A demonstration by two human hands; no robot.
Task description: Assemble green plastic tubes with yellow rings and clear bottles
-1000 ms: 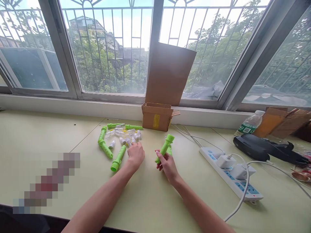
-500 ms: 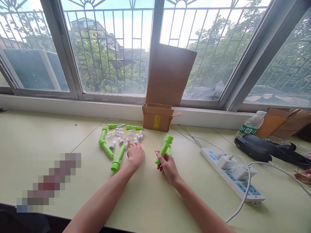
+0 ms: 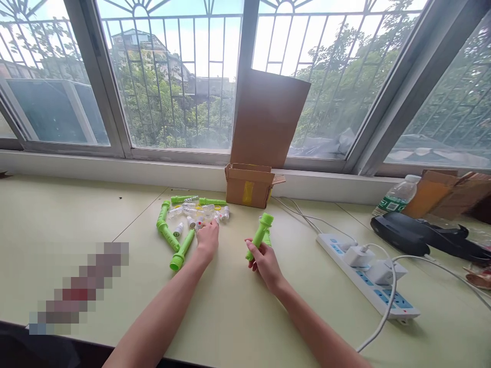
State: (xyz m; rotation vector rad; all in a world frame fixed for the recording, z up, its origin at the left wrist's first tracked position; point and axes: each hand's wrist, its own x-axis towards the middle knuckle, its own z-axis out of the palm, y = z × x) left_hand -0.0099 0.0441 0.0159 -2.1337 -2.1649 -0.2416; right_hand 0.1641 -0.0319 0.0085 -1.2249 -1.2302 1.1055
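My right hand [image 3: 265, 266] is wrapped around a light green plastic tube [image 3: 261, 232] with a threaded end, tilted up off the table. Another green piece [image 3: 267, 237] shows partly behind it. My left hand [image 3: 208, 241] reaches into a cluster of small parts, fingers curled down; what they hold, if anything, is hidden. Beside that hand lie a green tube [image 3: 183, 250] with its threaded end towards me and small white-and-silver parts [image 3: 178, 229]. Several clear plastic pieces [image 3: 191, 208], yellow rings [image 3: 218, 208] and further green tubes [image 3: 167, 235] surround them.
A small cardboard box [image 3: 247, 189] stands at the window sill. On the right are a power strip [image 3: 368, 281] with plugged-in chargers and white cables, a black case-like object [image 3: 399, 232], and a plastic bottle [image 3: 397, 197]. A pixelated patch [image 3: 82, 286] covers the left front.
My left hand has shifted slightly left and its fingers have curled in among the small parts. The near green tube has moved a little left. My right hand stays still with its tube.
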